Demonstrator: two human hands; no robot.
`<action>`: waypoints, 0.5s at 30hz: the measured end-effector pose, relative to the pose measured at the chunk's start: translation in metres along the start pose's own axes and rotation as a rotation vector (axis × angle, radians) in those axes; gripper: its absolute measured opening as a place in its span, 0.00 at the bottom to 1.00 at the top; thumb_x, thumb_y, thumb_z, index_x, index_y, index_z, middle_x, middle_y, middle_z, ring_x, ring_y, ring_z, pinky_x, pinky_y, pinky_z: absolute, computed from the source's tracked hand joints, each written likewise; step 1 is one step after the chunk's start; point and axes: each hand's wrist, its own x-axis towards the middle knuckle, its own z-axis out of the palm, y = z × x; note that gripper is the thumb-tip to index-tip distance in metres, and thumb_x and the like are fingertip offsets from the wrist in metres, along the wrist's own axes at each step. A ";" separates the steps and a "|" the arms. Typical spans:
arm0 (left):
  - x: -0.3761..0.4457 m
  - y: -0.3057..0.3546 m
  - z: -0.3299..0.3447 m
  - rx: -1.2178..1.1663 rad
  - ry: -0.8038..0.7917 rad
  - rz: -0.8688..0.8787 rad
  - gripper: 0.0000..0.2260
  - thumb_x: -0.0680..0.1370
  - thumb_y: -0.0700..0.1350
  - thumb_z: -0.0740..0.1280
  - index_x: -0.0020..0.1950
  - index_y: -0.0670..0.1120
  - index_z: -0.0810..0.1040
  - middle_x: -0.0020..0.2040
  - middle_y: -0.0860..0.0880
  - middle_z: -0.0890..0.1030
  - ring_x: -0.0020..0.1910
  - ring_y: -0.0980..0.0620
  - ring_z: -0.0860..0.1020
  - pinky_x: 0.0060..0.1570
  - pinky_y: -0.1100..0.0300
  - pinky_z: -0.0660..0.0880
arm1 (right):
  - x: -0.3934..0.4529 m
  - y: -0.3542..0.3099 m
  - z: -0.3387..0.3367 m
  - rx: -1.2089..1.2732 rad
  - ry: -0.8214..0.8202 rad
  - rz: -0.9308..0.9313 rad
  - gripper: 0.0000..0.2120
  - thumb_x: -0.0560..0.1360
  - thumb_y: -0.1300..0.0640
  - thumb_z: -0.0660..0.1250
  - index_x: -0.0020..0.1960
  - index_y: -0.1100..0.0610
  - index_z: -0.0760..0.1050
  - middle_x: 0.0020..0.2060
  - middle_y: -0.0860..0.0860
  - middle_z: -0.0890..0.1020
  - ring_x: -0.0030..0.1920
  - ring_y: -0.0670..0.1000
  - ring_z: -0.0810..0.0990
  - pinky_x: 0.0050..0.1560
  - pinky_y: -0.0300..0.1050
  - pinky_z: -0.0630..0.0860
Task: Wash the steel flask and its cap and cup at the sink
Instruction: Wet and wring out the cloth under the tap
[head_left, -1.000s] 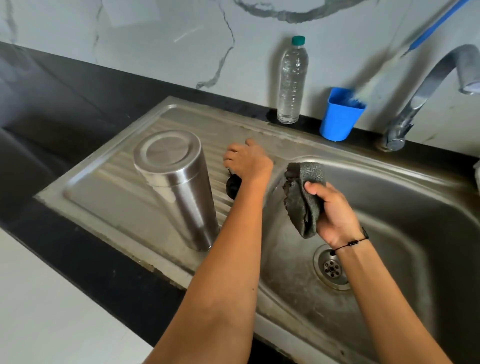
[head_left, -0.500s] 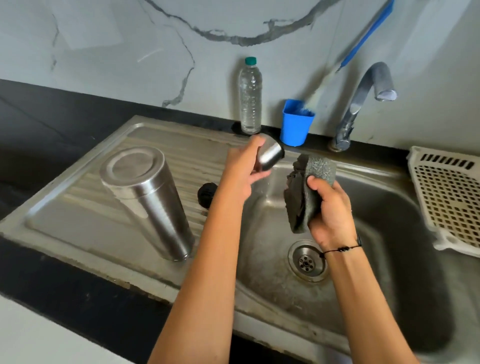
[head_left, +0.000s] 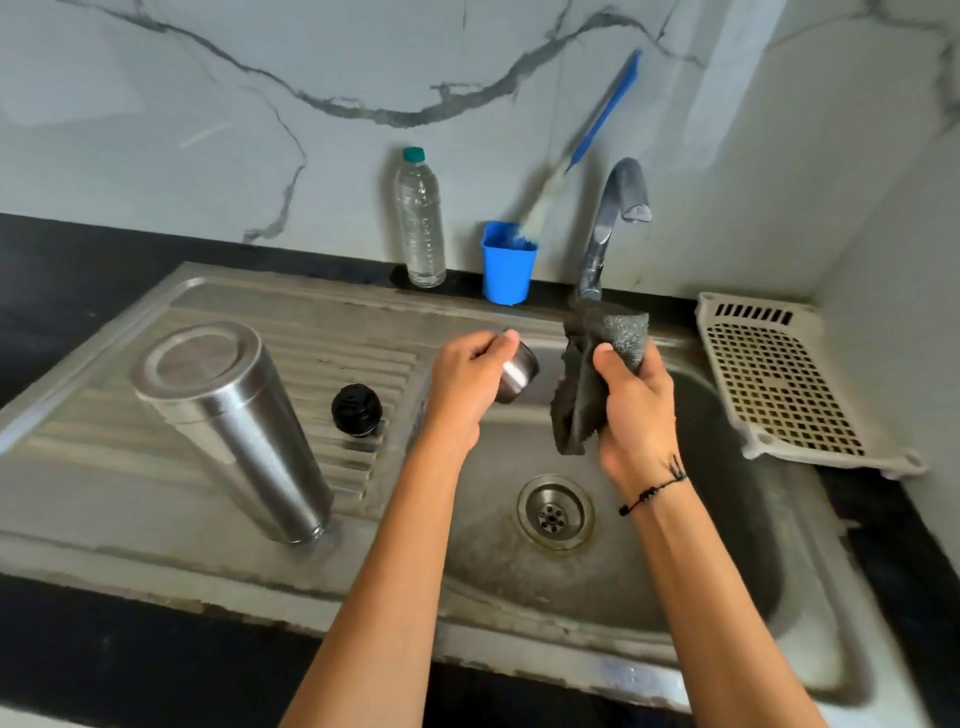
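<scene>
Steel sink (head_left: 260, 322) with a ribbed drainboard carries the tall cylindrical steel flask (head_left: 228, 431) standing upside down and, beside it, the round black cap (head_left: 356, 408), while over the basin the right hand (head_left: 636, 410) grips a dark grey scouring pad (head_left: 597, 374) and the left hand (head_left: 467, 379) holds the small steel cup (head_left: 518, 370)

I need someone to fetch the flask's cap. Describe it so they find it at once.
Start at the steel sink and look to its ribbed draining board on the left. Just right of the tall steel flask sits the cap: small, round, black, the only dark thing there.
</scene>
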 end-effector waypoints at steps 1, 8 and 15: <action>0.001 -0.002 0.001 -0.018 0.035 -0.003 0.11 0.79 0.47 0.65 0.41 0.42 0.78 0.42 0.40 0.79 0.42 0.48 0.76 0.43 0.57 0.70 | -0.003 -0.001 -0.002 -0.122 0.002 -0.083 0.12 0.78 0.66 0.60 0.51 0.52 0.76 0.43 0.50 0.81 0.45 0.47 0.79 0.53 0.49 0.75; -0.004 0.007 0.008 -0.395 -0.002 -0.224 0.13 0.82 0.46 0.58 0.46 0.43 0.79 0.45 0.44 0.82 0.46 0.47 0.80 0.48 0.55 0.76 | -0.022 0.028 0.009 -1.221 -0.342 -0.800 0.29 0.70 0.74 0.63 0.70 0.63 0.67 0.68 0.62 0.69 0.70 0.62 0.65 0.70 0.56 0.63; -0.021 0.014 0.004 -0.575 -0.146 -0.320 0.31 0.77 0.66 0.55 0.65 0.43 0.75 0.53 0.46 0.82 0.51 0.50 0.81 0.58 0.53 0.75 | -0.010 0.046 0.021 -1.842 -0.166 -1.064 0.23 0.74 0.62 0.50 0.68 0.66 0.65 0.57 0.66 0.76 0.57 0.68 0.76 0.56 0.61 0.76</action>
